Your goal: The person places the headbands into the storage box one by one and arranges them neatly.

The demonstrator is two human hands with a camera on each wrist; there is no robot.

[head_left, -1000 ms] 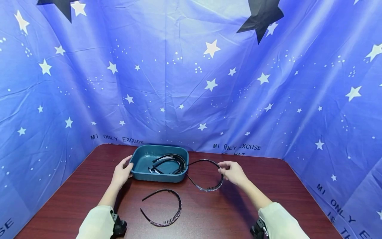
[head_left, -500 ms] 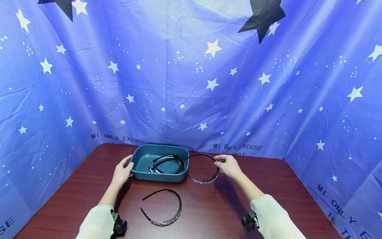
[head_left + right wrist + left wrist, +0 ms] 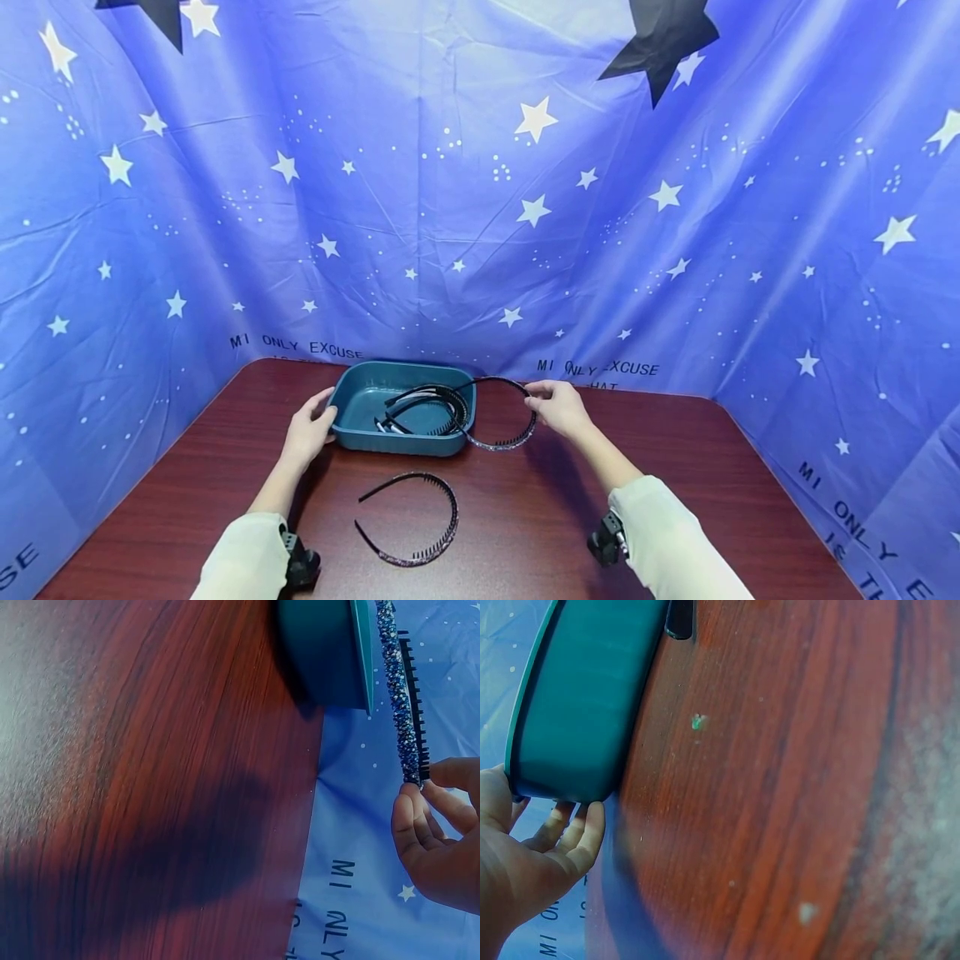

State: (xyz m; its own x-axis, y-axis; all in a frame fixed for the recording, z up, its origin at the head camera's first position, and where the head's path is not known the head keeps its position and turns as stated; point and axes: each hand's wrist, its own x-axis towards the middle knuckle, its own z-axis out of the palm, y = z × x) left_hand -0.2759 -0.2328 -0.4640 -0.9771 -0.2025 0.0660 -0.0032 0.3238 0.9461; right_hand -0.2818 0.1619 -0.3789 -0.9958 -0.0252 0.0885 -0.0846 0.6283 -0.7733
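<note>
My left hand [image 3: 306, 429] grips the left end of a teal plastic basin [image 3: 401, 444], thumb at the rim and fingers against the outer wall [image 3: 585, 712]. Between thumb and fingers, my right hand [image 3: 561, 408] pinches a black toothed headband [image 3: 513, 445] by its curved middle. Glitter covers its outer side, as the right wrist view shows on the headband [image 3: 401, 697]. It is held above the table, its two ends reaching over the basin's right rim. Several black headbands [image 3: 459, 406] lie overlapping in the basin's right half. Another glittery headband [image 3: 408, 564] lies on the table in front.
The dark red wooden table [image 3: 525, 533] has the basin standing near its back edge. A blue star-patterned cloth [image 3: 420, 208] hangs behind it and along both sides. Each forearm carries a black wrist camera [image 3: 302, 567].
My right hand has moved left and slightly away from me with its headband, bringing the ends over the basin. The left hand stays on the basin, and the headband on the table lies still.
</note>
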